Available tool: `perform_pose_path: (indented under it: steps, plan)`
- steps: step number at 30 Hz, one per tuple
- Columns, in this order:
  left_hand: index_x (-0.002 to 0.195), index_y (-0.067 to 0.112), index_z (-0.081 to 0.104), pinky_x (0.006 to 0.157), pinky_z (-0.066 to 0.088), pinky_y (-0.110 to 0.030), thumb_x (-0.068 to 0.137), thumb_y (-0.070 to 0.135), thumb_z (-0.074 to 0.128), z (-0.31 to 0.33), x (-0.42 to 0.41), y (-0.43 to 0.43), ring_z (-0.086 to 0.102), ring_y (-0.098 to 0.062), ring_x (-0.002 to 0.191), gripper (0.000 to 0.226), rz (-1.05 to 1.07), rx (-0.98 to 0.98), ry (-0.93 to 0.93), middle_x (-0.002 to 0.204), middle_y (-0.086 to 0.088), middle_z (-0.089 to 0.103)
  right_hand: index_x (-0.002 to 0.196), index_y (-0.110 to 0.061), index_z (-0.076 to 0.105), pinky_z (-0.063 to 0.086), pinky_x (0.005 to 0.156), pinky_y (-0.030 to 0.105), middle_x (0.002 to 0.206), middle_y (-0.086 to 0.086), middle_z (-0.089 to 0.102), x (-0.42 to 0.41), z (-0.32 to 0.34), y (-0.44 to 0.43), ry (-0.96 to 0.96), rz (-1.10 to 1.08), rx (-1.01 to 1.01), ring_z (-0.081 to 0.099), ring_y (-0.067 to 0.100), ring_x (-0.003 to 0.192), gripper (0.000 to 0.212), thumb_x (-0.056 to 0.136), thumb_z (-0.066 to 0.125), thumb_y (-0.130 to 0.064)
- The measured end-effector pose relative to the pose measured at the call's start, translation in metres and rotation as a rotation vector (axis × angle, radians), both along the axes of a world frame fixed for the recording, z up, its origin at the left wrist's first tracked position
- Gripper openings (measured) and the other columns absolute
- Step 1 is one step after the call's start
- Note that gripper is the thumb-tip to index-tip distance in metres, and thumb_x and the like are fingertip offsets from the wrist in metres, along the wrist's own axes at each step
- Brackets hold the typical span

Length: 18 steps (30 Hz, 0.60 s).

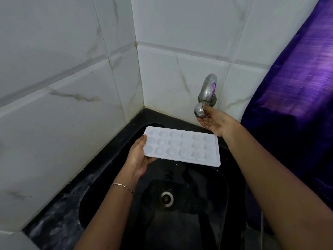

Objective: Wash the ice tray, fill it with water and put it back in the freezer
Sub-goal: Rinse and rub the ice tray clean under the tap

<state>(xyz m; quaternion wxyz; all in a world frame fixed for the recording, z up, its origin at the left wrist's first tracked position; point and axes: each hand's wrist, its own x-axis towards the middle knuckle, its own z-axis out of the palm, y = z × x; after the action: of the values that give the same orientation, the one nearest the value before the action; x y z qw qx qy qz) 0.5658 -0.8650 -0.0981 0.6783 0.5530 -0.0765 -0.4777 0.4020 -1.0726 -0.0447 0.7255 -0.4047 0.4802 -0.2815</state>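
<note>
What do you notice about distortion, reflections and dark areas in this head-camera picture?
Head view: the wide-angle lens bows the tile lines toward the edges; the metal tap carries a purple reflection from the cloth; the black sink is dim, only its drain showing clearly; the white ice tray is evenly lit.

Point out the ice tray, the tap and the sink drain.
ice tray [182, 147], head view, middle of its moulded top face.
tap [208, 91], head view, on its upper metal body.
sink drain [166, 198], head view, centre of its opening.
</note>
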Motion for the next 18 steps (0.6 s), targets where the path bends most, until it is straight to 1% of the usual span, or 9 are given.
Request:
perform_pose_path:
  steps: [3,6,9,12,15,18]
  plan:
    - [0.116,0.016,0.060,0.074,0.056,-0.041,0.102,0.032,0.045,0.0012,0.0001,0.0000,0.068,-0.024,0.094,0.026,0.010,0.000,0.013,0.105,-0.007,0.070,0.116,-0.005,0.058,0.054,0.066,0.021,0.091,0.009,0.066,0.0006,0.0001,-0.0023,0.042,-0.014,-0.010,0.064,0.015,0.079,0.040,0.090,0.065,-0.034]
    - [0.118,0.015,0.059,0.081,0.056,-0.044,0.101,0.032,0.045,0.0028,0.0006,-0.0010,0.067,-0.026,0.097,0.028,0.005,-0.005,0.010,0.108,-0.008,0.070,0.118,-0.004,0.058,0.053,0.065,0.021,0.091,0.010,0.066,0.0006,-0.0001,-0.0039,0.050,-0.022,-0.011,0.065,0.015,0.079,0.044,0.088,0.068,-0.034]
    - [0.112,0.016,0.060,0.086,0.054,-0.046,0.102,0.032,0.045,0.0047,0.0008,-0.0015,0.067,-0.026,0.097,0.024,0.007,-0.009,0.007,0.107,-0.008,0.070,0.122,-0.003,0.058,0.054,0.064,0.021,0.094,0.011,0.066,0.0002,0.0000,-0.0054,0.057,-0.027,-0.014,0.065,0.016,0.081,0.048,0.087,0.069,-0.034]
    - [0.105,0.017,0.061,0.086,0.054,-0.046,0.102,0.031,0.045,0.0053,0.0014,-0.0011,0.067,-0.025,0.095,0.022,0.012,-0.015,0.011,0.102,-0.007,0.070,0.124,-0.003,0.057,0.054,0.062,0.021,0.097,0.011,0.067,0.0004,-0.0003,-0.0063,0.071,-0.025,-0.017,0.066,0.016,0.081,0.053,0.085,0.071,-0.035]
    - [0.107,0.016,0.061,0.085,0.055,-0.045,0.102,0.031,0.045,0.0050,0.0018,-0.0007,0.067,-0.026,0.096,0.023,0.011,-0.021,0.008,0.104,-0.008,0.070,0.125,-0.003,0.057,0.054,0.063,0.021,0.103,0.012,0.066,0.0009,0.0000,-0.0067,0.096,-0.019,-0.033,0.065,0.016,0.082,0.054,0.085,0.071,-0.036]
    - [0.108,0.016,0.061,0.082,0.056,-0.045,0.102,0.031,0.045,0.0056,0.0023,-0.0002,0.067,-0.026,0.097,0.023,0.017,-0.020,0.014,0.105,-0.008,0.070,0.124,-0.005,0.057,0.053,0.064,0.021,0.103,0.012,0.066,0.0007,0.0008,-0.0075,0.105,-0.015,-0.037,0.065,0.016,0.082,0.052,0.085,0.071,-0.036]
